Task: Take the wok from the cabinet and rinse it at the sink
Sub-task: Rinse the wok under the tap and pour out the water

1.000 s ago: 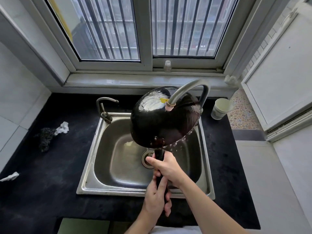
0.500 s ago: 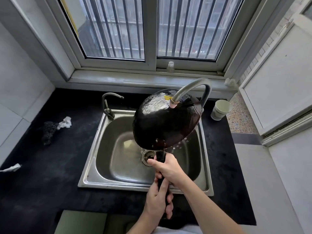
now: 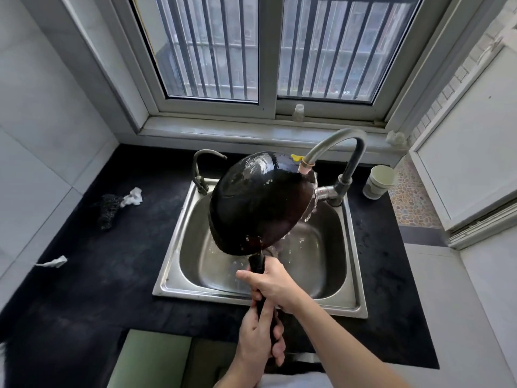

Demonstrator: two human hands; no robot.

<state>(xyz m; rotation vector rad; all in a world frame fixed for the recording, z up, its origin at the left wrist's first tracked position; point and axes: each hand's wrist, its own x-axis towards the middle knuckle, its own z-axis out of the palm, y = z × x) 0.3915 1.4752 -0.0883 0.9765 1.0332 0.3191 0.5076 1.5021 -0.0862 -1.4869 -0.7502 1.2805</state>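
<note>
wok [image 3: 260, 203] bottom-up, handle [image 3: 257, 264] toward person

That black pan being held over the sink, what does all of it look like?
The wok is a round, dark, glossy metal pan, tipped steeply with its outer underside facing the camera. Water from the faucet runs over its upper edge and drips into the sink. Its black handle points down, gripped by the right hand above the left hand.

A two-pane sliding window [image 3: 263, 49] with a white frame is set above a pale sill [image 3: 251, 133]; vertical bars are seen beyond the glass, and daylight is admitted through it. Grey wall tiles [image 3: 42, 121] are fitted at left. A black countertop [image 3: 92, 275] is installed below. A white panelled door [image 3: 470, 141] is located at right.
</note>
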